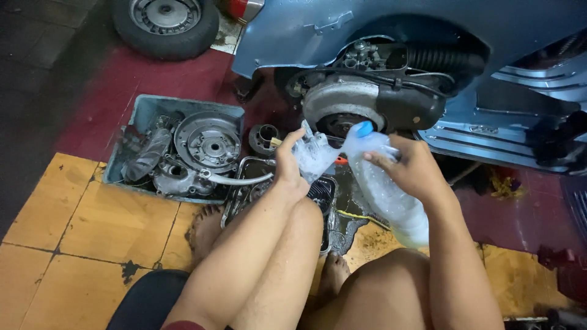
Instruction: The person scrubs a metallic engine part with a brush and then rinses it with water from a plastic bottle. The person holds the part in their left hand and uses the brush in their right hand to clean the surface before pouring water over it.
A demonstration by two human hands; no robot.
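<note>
My right hand [411,166] grips a clear plastic bottle [386,189] with a blue cap, held tilted with the cap end up and to the left. My left hand [288,164] holds a crumpled clear plastic piece [313,153] just left of the bottle's cap. Both hands hover above a dark metal tray [244,168] of greasy parts on the floor. My bare knees and feet fill the lower middle of the view.
A blue-grey scooter [428,36] with its engine exposed [367,101] stands right behind the hands. A grey bin [143,110] of engine parts, including a round plate [208,142], sits at left. A loose wheel [165,21] lies at top left. Floor is yellow tile and red.
</note>
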